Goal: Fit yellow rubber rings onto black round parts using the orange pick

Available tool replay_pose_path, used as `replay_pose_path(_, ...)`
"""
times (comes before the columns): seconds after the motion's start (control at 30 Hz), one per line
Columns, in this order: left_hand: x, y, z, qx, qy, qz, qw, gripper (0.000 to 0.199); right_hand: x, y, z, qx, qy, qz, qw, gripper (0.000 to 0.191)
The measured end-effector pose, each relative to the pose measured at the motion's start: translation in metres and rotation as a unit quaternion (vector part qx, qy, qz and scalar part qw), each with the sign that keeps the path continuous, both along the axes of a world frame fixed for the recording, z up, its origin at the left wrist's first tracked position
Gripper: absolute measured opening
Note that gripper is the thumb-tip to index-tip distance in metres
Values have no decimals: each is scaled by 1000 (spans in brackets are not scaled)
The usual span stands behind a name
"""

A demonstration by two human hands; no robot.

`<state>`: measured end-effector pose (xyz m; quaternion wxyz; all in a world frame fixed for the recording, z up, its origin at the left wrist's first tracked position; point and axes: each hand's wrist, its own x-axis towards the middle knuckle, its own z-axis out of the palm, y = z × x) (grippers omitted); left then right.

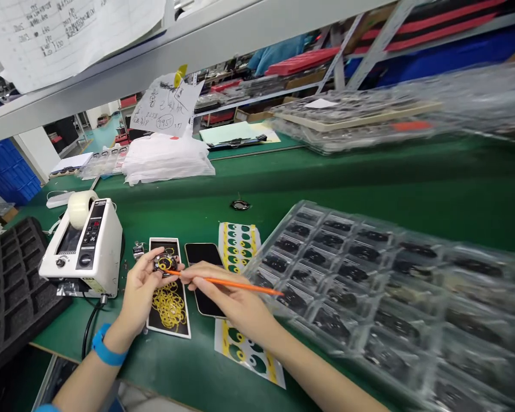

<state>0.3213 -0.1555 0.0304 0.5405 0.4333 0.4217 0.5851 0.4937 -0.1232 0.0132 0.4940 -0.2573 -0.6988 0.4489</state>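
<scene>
My left hand (141, 289) pinches a small round black part with a yellow ring (165, 263) over a black card strewn with peeled yellow rings (169, 306). In my right hand (232, 297) is a thin orange stick (236, 284), held like a pen, and its tip touches the round part. A dark phone (202, 254) lies under my right hand. Beside it is a sheet of yellow and green ring stickers (238, 243). A blue band (105, 349) circles my left wrist.
A white tape dispenser (83, 246) stands at the left, with a black foam tray (12, 286) beyond it. A large clear blister tray of dark parts (381, 286) fills the right. A loose round part (240, 205) lies on the green mat. White bags (165, 157) are piled at the back.
</scene>
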Motion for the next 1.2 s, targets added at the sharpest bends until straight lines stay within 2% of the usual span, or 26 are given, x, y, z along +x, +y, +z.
replay_pose_path(0.1, 1, -3, 2, -23, 9, 5, 1000, 39, 4, -2, 1, 169, -54, 11, 984, 28)
replay_pose_path(0.23, 0, -4, 5, -52, -9, -8, 999, 39, 9, -5, 4, 393, -160, -17, 905, 36)
replay_pose_path(0.33, -1, -4, 4, -76, -29, -5, 997, 40, 10, -10, 4, 472, -222, -43, 852, 40)
replay_pose_path(0.4, 0, -5, 3, -91, -39, -1, 995, 41, 8, -13, 2, 492, -218, -61, 841, 39)
replay_pose_path(0.43, 1, -6, 3, -96, -43, -4, 994, 42, 7, -14, 0, 490, -198, -77, 845, 35)
replay_pose_path(0.6, 5, -11, 0, -103, -55, -52, 992, 46, 1, -17, -2, 369, -98, -172, 908, 18)
replay_pose_path(0.67, 6, -12, -1, -104, -58, -65, 991, 46, 0, -16, -1, 341, -94, -180, 918, 18)
replay_pose_path(0.77, 7, -12, -4, -104, -67, -77, 989, 48, -2, -13, -3, 343, -79, -180, 918, 22)
replay_pose_path(0.93, 9, -10, -8, -120, -71, -68, 988, 54, -2, -11, -15, 404, -107, -167, 893, 30)
replay_pose_path(1.2, 7, -9, -7, -137, -81, -48, 986, 51, 3, -12, -10, 536, -204, -173, 801, 31)
